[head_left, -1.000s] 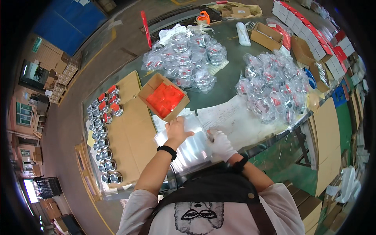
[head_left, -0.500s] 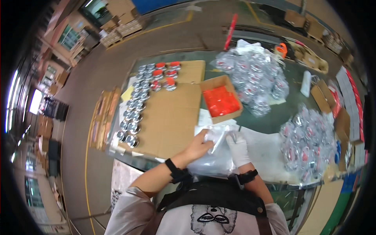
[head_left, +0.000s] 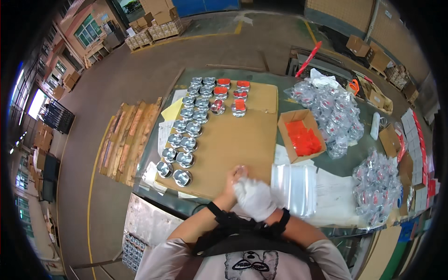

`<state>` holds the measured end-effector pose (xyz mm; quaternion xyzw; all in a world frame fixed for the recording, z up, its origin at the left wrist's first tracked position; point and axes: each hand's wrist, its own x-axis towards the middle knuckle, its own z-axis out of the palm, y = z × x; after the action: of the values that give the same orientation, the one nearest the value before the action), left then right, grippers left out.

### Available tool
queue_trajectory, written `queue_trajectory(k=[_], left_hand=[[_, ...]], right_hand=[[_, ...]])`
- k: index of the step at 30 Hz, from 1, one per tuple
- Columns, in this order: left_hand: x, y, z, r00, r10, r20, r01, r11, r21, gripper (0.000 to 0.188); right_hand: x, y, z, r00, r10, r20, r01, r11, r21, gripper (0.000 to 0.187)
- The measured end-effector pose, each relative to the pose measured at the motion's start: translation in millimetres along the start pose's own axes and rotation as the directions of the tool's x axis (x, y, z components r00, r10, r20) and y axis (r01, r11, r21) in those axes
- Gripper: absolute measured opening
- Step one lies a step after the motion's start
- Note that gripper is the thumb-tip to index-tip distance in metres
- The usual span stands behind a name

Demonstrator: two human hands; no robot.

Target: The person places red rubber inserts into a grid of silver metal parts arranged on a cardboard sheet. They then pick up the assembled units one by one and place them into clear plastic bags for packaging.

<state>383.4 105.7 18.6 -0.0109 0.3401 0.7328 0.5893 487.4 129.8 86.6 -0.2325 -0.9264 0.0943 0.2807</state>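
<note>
My bare left hand point(head_left: 229, 184) is over the near edge of the cardboard sheet point(head_left: 228, 144), its fingers curled; what they hold, if anything, is hidden. My right hand point(head_left: 255, 198), in a white glove, presses against the left, its fingers smeared by motion. Just right of it lies a stack of clear plastic bags point(head_left: 294, 189). Shiny metal pistons point(head_left: 185, 159) stand in two columns along the sheet's left side. Several more pistons point(head_left: 220, 92) at the far end bear red packets or carry them on top.
An open cardboard box point(head_left: 285, 135) holds red packets point(head_left: 304, 138). Behind it and at the right are heaps of bagged metal parts point(head_left: 329, 109), point(head_left: 377, 186). Papers point(head_left: 336, 196) lie along the near edge. A wooden pallet point(head_left: 128, 140) is on the floor at the left.
Both hands have left the plastic bags and moved left to the cardboard's near edge, coming together. The bags now lie flat on the table. The whole view has shifted.
</note>
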Motion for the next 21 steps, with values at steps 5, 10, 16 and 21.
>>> queue_trajectory(k=[5,10,16,21], left_hand=[[-24.6,20.5,-2.9,0.965,0.25,0.077,-0.247,0.772,0.586,0.015],[1.9,38.7,-43.2,0.996,-0.015,0.083,0.007,0.995,0.1,0.02],[-21.0,136.8,26.2,0.971,0.044,0.235,-0.225,0.499,0.837,0.05],[-37.0,211.1,30.7,0.535,0.58,0.614,-0.568,-0.291,0.77,0.042]], right_hand=[[36.6,18.8,22.4,0.95,0.261,0.171,-0.26,0.965,-0.029,0.017],[43.8,-34.9,31.0,0.995,0.074,0.064,-0.073,0.997,-0.016,0.016],[40.2,65.2,112.8,0.388,0.846,0.366,-0.573,-0.09,0.815,0.04],[-30.6,77.4,124.5,0.178,0.925,0.336,-0.833,-0.04,0.552,0.064]])
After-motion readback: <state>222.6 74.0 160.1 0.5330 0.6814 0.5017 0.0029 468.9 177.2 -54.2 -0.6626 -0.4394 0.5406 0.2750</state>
